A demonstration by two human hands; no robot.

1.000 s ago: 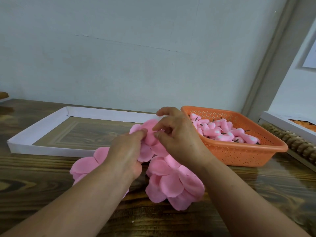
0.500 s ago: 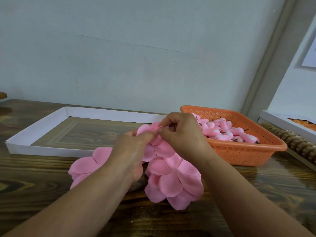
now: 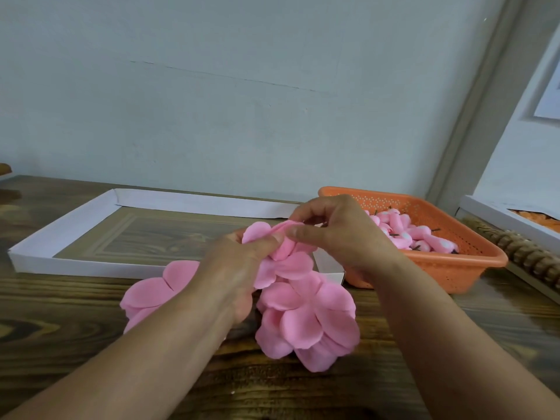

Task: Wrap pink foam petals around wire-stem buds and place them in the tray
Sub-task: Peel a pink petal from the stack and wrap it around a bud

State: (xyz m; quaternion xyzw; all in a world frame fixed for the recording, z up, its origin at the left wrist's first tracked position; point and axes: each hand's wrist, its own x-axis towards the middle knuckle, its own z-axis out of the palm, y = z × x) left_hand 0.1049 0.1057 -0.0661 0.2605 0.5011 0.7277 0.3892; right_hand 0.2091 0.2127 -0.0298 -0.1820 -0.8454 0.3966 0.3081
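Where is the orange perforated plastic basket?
Head view: the orange perforated plastic basket sits on the table's right, just behind the right hand.

Pink foam petals [image 3: 306, 316] at centre, uniform bubblegum pink, no markings. Basket [image 3: 472, 268] at 3 o'clock: orange plastic, walls dotted with fine perforation pattern. Buds [image 3: 406, 231] inside it pale pink, dark brown wire stems poking out. Tray [image 3: 63, 262] at 9 o'clock: white cardboard walls. Table [image 3: 60, 322] dark brown wood, bold grain swirls. Wall [image 3: 242, 86] pale grey-blue. At far 3 o'clock, white box [image 3: 500, 216] showing orange contents.
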